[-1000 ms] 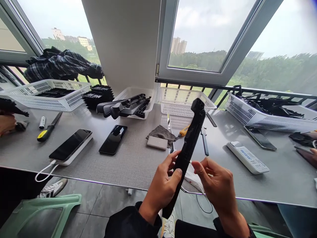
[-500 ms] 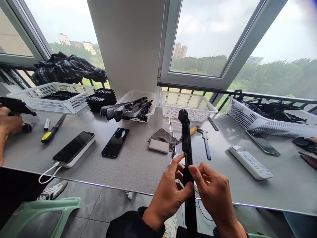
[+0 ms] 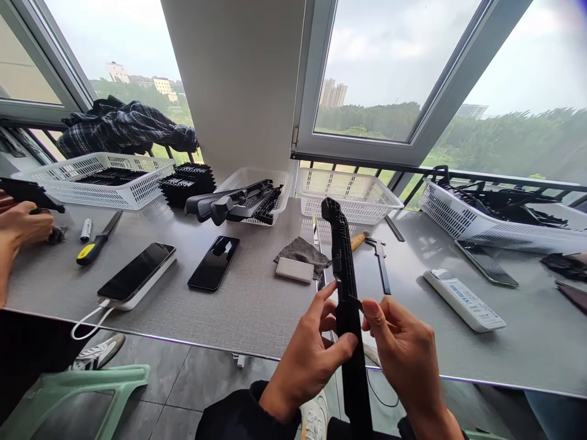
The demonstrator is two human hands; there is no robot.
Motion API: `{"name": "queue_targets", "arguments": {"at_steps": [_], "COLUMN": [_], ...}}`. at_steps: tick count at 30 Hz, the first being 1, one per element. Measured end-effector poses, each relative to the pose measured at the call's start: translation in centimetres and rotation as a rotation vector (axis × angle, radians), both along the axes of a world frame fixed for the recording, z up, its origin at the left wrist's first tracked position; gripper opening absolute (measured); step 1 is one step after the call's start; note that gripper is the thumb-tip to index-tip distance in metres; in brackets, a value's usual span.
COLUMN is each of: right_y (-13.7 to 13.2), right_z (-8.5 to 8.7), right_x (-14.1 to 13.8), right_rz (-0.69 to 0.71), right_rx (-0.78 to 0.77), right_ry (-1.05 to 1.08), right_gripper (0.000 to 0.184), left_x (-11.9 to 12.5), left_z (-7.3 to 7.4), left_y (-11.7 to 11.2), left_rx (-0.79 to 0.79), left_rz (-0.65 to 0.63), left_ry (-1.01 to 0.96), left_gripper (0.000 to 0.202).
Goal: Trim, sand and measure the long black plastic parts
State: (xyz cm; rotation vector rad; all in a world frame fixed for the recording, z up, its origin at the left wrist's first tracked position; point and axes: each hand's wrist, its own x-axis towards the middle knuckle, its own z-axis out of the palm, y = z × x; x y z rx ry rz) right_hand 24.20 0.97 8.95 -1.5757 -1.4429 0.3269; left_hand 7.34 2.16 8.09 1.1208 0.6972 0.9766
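Head view: left hand and right hand have tipped black part leftward.

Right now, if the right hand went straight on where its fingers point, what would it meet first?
The long black part: the right hand's fingertips seem to touch it; the left hand holds it.

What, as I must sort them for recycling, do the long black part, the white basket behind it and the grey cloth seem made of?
Part: likely moulded plastic, matt black, with ribs and notches along it.
Basket: white plastic, slightly glossy, with moulded lattice walls.
Cloth: grey fabric, soft and crumpled.
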Motion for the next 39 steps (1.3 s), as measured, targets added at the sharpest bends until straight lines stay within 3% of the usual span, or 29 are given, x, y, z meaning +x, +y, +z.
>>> {"name": "queue_targets", "arguments": {"at_steps": [10,19,22,28,34,39], "right_y": [-0.28,-0.23,-0.32,-0.32,-0.28,-0.53], "right_z": [0.09,0.28,0.31,0.35,-0.09,-0.55], "right_x": [-0.13,0.12,-0.05,-0.54,-0.01,0.16], "right_rz": [0.084,0.029,0.064,0.137,0.066,0.067], "right_rx": [0.015,0.019,0.016,0.016,0.034,0.011], "right_ry": [-0.088,-0.11,-0.11,-0.111,-0.128,-0.103], "right_gripper": [0.062,0.063,0.063,0.063,0.065,0.059], "left_x": [-0.6,-0.44,-0.61,-0.42,-0.12,-0.39], "left_z": [0.8,0.74,0.84,0.64,0.18,0.12], "left_y": [0.25,0.06,-0.06,0.03,0.2,0.24], "left_rx": [0.021,0.043,0.074,0.101,0.047,0.028], "left_rz": [0.103,0.099,0.126,0.242,0.325,0.291], "left_ry": [0.126,0.16,0.166,0.083,0.089,0.101], "left_gripper": [0.077,0.077,0.07,0.034,0.029,0.035]}}
